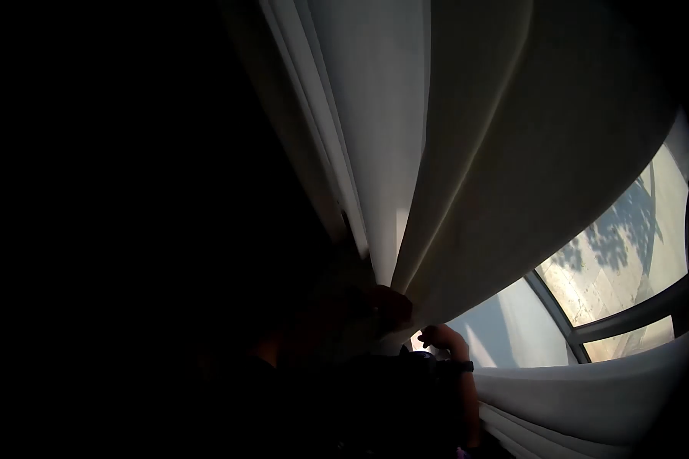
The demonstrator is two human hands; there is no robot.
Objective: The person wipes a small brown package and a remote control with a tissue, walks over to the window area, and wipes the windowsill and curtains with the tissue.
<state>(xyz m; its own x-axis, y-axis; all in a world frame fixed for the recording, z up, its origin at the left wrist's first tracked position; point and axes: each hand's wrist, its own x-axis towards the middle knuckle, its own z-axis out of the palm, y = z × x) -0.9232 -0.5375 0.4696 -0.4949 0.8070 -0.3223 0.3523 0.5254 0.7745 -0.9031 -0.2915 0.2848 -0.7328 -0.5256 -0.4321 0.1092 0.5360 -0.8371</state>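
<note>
A long pale curtain (497,176) hangs from the top and narrows in gathered folds towards the lower middle. At that narrow point my left hand (394,304), very dark in shadow, is closed round the bunched cloth. Just to its right and lower is my right hand (441,337), with its fingers curled in. What the right fingers hold, if anything, I cannot make out. A dark band (459,366) circles the right wrist.
Behind the curtain, a dark-framed window (581,333) lets in bright light, with leaf shadows on pale paving (612,245) outside. More pale folded cloth (581,394) spreads at the lower right. The left side is too dark to make out.
</note>
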